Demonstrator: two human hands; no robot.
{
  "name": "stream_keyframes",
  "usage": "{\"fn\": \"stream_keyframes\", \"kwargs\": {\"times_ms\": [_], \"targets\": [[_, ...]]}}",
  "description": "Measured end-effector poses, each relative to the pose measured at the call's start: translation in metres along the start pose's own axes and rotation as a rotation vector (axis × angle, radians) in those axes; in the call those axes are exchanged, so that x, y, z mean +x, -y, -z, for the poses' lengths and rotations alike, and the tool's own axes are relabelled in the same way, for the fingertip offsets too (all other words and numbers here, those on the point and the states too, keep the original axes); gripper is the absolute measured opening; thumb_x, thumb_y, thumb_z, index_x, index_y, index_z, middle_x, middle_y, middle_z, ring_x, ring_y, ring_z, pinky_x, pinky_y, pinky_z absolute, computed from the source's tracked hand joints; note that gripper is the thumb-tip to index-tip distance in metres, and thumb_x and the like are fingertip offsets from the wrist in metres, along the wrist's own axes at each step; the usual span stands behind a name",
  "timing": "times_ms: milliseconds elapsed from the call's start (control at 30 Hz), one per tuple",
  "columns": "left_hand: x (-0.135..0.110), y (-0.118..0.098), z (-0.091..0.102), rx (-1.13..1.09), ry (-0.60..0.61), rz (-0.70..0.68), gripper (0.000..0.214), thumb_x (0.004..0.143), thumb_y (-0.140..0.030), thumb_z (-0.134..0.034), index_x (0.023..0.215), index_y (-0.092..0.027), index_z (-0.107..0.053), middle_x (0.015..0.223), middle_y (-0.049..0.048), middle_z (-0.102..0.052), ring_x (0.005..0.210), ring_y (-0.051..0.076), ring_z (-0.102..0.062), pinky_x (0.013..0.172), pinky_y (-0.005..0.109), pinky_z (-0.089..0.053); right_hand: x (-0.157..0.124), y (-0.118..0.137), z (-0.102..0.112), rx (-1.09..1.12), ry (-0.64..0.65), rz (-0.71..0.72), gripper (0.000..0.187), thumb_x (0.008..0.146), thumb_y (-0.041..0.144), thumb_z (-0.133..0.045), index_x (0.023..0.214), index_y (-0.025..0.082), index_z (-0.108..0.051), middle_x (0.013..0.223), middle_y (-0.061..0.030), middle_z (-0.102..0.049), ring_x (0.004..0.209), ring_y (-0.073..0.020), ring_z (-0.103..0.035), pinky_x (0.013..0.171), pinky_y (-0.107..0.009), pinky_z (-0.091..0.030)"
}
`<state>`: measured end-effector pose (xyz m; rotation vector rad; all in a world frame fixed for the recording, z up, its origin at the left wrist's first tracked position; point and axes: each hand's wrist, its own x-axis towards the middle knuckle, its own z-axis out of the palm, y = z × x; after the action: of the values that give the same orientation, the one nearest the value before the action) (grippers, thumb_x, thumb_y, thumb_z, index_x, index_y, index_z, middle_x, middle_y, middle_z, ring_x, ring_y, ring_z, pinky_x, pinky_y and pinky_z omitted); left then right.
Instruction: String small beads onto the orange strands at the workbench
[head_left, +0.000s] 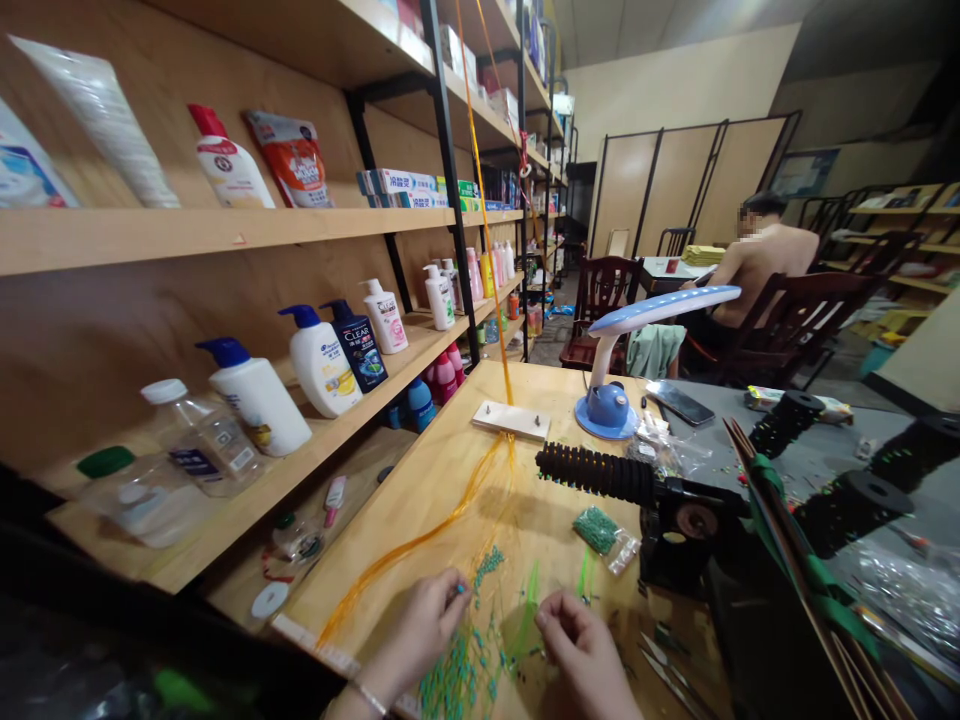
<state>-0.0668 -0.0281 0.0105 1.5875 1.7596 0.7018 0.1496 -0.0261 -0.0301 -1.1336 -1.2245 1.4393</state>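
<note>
My left hand (416, 630) pinches a tiny teal bead (459, 590) at the near edge of the wooden table (442, 480). My right hand (585, 655) sits beside it, fingertips closed, with nothing visible between them. Strands of teal and green beads (457, 680) lie under and between my hands. Orange cords (420, 535) run across the table and up past a small wooden board with screws (510, 420). A bag of green beads (596, 530) lies just beyond my right hand, and metal tweezers (667, 675) lie to its right.
A black ribbed clamp handle (592, 472) projects over the table. Behind it stand a blue desk lamp (607, 400) and a phone (679, 403). Wooden shelves (225, 230) with shampoo bottles line the left. A seated person (765, 270) is farther back.
</note>
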Motion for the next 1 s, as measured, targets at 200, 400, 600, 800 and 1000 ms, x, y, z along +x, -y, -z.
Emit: {"fn": "stream_keyframes", "kwargs": {"times_ms": [200,400,600,800,1000], "targets": [[-0.01,-0.004,-0.008,-0.626,-0.002,0.119,0.038,0.07,-0.051,-0.074,0.072,-0.015,-0.064,0.051,-0.0091,-0.043,0.047,0.008,-0.035,0.046,0.02,-0.025,-0.003,-0.01,-0.01,-0.009,0.024,0.08,0.047,0.077,0.064,-0.063,0.066,0.019,-0.057,0.058,0.0029,-0.053,0.056,-0.0138,-0.048,0.055,-0.025,-0.037],[-0.025,-0.018,-0.035,-1.219,0.113,0.423,0.044,0.054,-0.046,-0.089,0.074,-0.015,-0.064,0.048,-0.0118,-0.04,0.036,0.0,-0.024,0.038,0.015,-0.01,-0.008,-0.006,-0.029,0.158,0.117,0.027,0.048,0.078,0.066,-0.063,0.073,0.019,-0.057,0.067,0.0016,-0.059,0.05,-0.0102,-0.048,0.047,-0.022,-0.039],[-0.022,-0.019,-0.055,-1.481,0.243,0.541,0.041,0.053,-0.034,-0.093,0.068,-0.015,-0.061,0.048,-0.011,-0.044,0.033,-0.001,-0.028,0.034,0.012,-0.011,-0.01,-0.009,-0.033,0.271,0.129,0.013,0.046,0.079,0.064,-0.065,0.074,0.02,-0.053,0.067,0.0022,-0.061,0.051,-0.0096,-0.05,0.049,-0.021,-0.04],[-0.019,-0.015,-0.059,-1.495,0.287,0.549,0.039,0.064,-0.029,-0.089,0.06,-0.016,-0.052,0.047,-0.0102,-0.045,0.032,-0.001,-0.029,0.033,0.012,-0.014,-0.01,-0.01,-0.031,0.28,0.125,0.043,0.046,0.079,0.063,-0.066,0.073,0.019,-0.053,0.066,0.0021,-0.061,0.053,-0.0104,-0.052,0.05,-0.021,-0.04],[-0.019,-0.021,-0.057,-1.473,0.301,0.558,0.036,0.066,-0.029,-0.087,0.06,-0.015,-0.054,0.046,-0.0107,-0.043,0.03,-0.002,-0.028,0.032,0.011,-0.012,-0.013,-0.004,-0.03,0.281,0.142,0.064,0.041,0.082,0.06,-0.064,0.073,0.02,-0.054,0.067,0.0003,-0.063,0.054,-0.0117,-0.052,0.051,-0.023,-0.04]]}}
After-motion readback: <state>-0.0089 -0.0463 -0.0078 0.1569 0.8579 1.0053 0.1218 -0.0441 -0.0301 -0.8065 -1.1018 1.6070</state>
